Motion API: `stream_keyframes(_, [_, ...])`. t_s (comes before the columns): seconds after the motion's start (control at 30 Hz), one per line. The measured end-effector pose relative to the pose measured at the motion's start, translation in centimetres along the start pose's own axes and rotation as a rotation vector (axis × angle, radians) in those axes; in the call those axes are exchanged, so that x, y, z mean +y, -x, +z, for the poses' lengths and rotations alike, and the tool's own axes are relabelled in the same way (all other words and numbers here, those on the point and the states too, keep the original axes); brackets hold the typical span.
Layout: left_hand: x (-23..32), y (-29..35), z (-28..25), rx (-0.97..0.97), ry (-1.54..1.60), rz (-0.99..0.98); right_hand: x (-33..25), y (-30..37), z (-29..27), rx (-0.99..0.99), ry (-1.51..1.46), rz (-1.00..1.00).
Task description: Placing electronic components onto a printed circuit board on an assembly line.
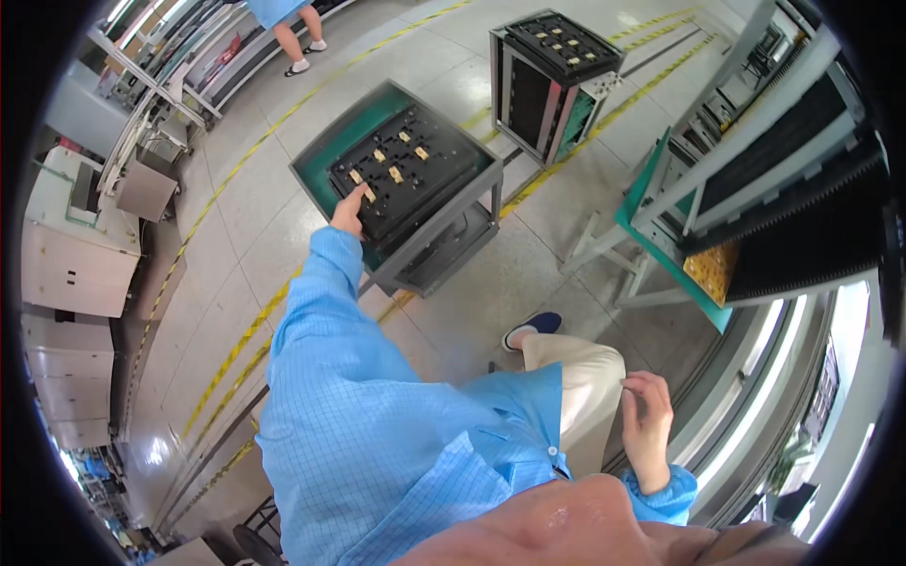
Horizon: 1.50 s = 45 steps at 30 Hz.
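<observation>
My left hand (348,211) reaches out to the near left edge of a black tray (429,179), its fingers closed on that edge beside a small yellow piece (367,194). The tray has several such pieces on top and lies in a grey-framed cart (396,90) with a green inner surface. What my fingertips do under the edge is hidden. My right hand (647,420) hangs at my side near my light trousers, fingers loosely curled and apart from the thumb, with nothing in it.
Behind the cart stands a rack (538,104) topped with another black tray (563,45). To the right is a grey-framed machine (746,179) with a green-edged board and a yellow-brown panel (713,272). Yellow-black tape (236,349) marks the floor. Another person (288,33) stands by shelves, far left.
</observation>
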<state>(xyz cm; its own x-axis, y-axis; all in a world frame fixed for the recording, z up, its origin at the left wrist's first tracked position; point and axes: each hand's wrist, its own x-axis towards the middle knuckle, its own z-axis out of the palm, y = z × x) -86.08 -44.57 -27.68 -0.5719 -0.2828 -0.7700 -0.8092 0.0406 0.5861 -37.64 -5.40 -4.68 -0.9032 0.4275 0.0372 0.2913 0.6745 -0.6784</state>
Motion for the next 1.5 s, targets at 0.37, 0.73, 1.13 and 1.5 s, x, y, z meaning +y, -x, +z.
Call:
stream_keyframes(0.37, [-1.9, 1.6, -1.4, -0.148, 0.459, 0.110, 1.4, -28.4, 22.1, -0.322, -0.262, -0.212])
stream_keyframes(0.73, [-4.7, 4.8, 2.4, 0.110, 0.522, 0.274, -5.5, -44.6, 36.2, -0.673, -0.058, -0.043])
stream_keyframes(1.13, [-1.4, 13.3, 1.5, -0.051, 0.488, 0.248, -9.8, -40.1, 29.1, -0.447, 0.009, -0.047])
stream_keyframes(1.5, [-9.9, 21.1, -1.6, -0.321, 0.552, 0.028, -4.5, -36.7, 27.6, -0.718, -0.253, 0.042])
